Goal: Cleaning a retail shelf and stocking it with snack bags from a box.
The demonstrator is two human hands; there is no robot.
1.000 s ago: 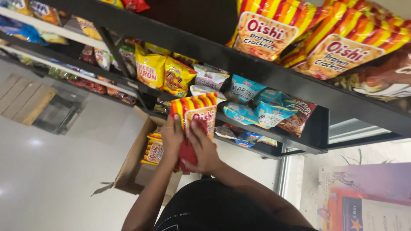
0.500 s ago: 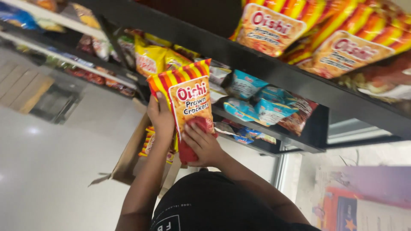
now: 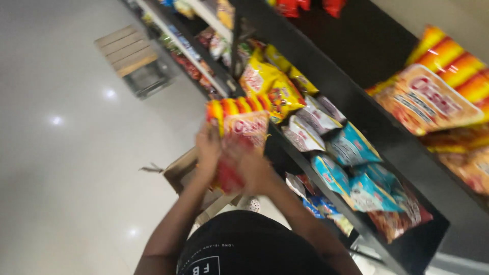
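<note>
Snack bag (image 3: 239, 135) clamped in both hands — left hand (image 3: 208, 153), right hand (image 3: 254, 170) — now blurred, view swung.

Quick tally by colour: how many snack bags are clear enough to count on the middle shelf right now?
Yellow bags: 2
White-and-grey bags: 2
Light blue bags: 4
Total: 8
The striped red-and-yellow bag, held in the left hand and right hand, is not included.

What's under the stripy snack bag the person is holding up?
Below the striped snack bag, held in the left hand and right hand, sits a cardboard box on the floor. The arms and blur hide what is inside the box.
</note>
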